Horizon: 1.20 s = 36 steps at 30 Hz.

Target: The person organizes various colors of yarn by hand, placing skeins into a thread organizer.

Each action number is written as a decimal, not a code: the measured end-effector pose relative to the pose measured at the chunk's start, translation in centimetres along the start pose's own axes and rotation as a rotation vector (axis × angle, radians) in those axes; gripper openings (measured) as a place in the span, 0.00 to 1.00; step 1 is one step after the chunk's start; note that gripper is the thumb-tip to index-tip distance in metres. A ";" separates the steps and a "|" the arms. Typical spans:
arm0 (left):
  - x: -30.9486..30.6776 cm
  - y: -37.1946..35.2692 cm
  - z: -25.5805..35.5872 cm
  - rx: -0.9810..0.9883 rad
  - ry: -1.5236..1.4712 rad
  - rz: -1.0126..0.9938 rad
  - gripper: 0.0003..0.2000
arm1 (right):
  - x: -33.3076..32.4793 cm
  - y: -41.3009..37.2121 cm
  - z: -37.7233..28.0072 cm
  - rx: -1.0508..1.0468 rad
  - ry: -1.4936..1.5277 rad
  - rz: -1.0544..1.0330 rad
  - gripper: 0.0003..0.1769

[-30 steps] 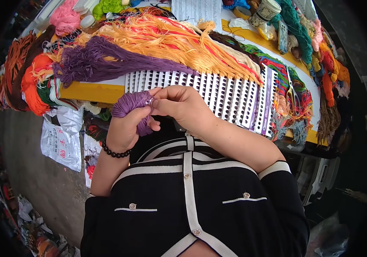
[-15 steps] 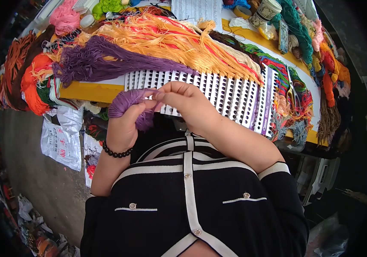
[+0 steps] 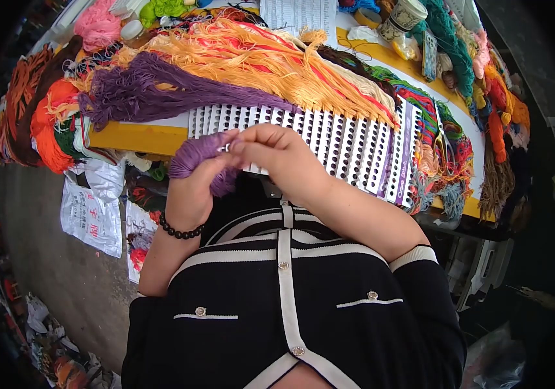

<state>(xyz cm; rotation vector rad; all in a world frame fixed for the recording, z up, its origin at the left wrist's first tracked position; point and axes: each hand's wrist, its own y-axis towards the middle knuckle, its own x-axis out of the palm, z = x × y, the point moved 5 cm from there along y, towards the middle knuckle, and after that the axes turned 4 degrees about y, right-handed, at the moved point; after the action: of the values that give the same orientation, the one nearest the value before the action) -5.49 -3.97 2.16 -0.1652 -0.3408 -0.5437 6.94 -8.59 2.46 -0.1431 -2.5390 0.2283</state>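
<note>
A bundle of purple yarn [image 3: 194, 155] is gripped in my left hand [image 3: 190, 198], which wears a black bead bracelet. My right hand [image 3: 277, 152] is closed in a pinch at the bundle's right side, touching the left fingertips. A small whitish bit shows between the two hands, too small to make out. Just beyond them lie white strips with rows of holes [image 3: 329, 142], with dark purple threads [image 3: 154, 94] and orange threads [image 3: 245, 58] spread over their far ends.
Orange-red yarn [image 3: 54, 146] hangs at the table's left. Multicoloured threads with scissors [image 3: 443, 139] lie on the right. A patterned cup [image 3: 404, 16], a phone [image 3: 429, 57] and a printed sheet [image 3: 297, 19] are at the back. A white printed bag [image 3: 93, 217] hangs at the lower left.
The purple bundle and my left hand have shifted slightly to the right. My right fingers have moved a little, and a whitish bit now shows between the hands.
</note>
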 end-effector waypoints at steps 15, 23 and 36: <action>1.1 -0.2 -0.2 -0.032 0.121 -0.165 0.24 | -0.3 0.5 1.3 0.101 0.022 0.021 0.05; -0.2 -0.1 -0.1 -0.206 -0.036 -0.091 0.18 | 0.7 -0.1 -0.3 0.069 0.190 -0.028 0.03; 1.0 0.1 0.2 -0.156 -0.019 -0.117 0.22 | -0.1 0.1 0.4 0.168 0.061 -0.001 0.06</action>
<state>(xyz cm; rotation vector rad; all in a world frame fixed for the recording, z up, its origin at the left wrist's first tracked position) -4.70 -4.35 2.68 -0.3030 -0.3282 -0.6855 6.84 -8.54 2.03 -0.0818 -2.4463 0.4287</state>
